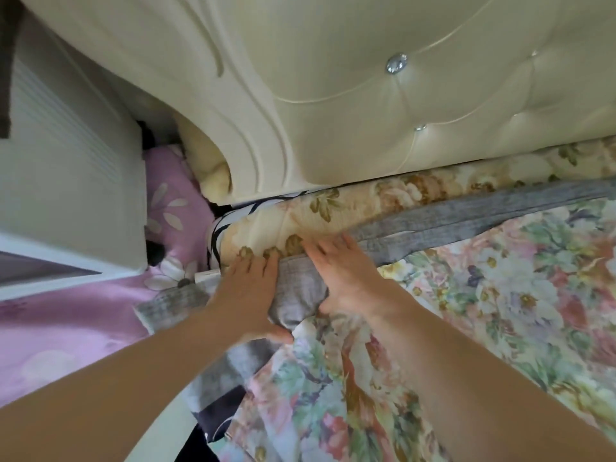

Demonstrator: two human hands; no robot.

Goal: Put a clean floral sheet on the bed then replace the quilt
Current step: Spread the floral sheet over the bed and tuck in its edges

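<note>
Head view, looking down at the head corner of the bed, just below the tufted headboard (416, 105). The floral sheet (500, 278) lies spread over the mattress top to the right; its grey border band (466, 216) runs along the head edge, long axis parallel to the headboard, from far right down to the corner. There the band bunches into a grey wad between the 2 hands.

Left hand (248, 288): fingers straight and flat, pressing on the corner, tips touching the beige flowered pad (300, 215) underneath; thumb at the lower edge of the wad, possibly pinching it, cannot tell for sure. Right hand (346, 271): fingers spread and straight, palm down on the grey band, pressing, not clasping.

Key relation: the loose cloth lies directly between and under both hands, and the gap it must go into, between pad and headboard, lies just ahead of the fingertips. Left hand is nearer the corner itself; right hand is nearer the long run of the band.

Judgement: corner tuck in hand, sheet mostly on, no quilt identified here. Purple bedding (66, 328) lies beside the bed, to the left of the corner
</note>
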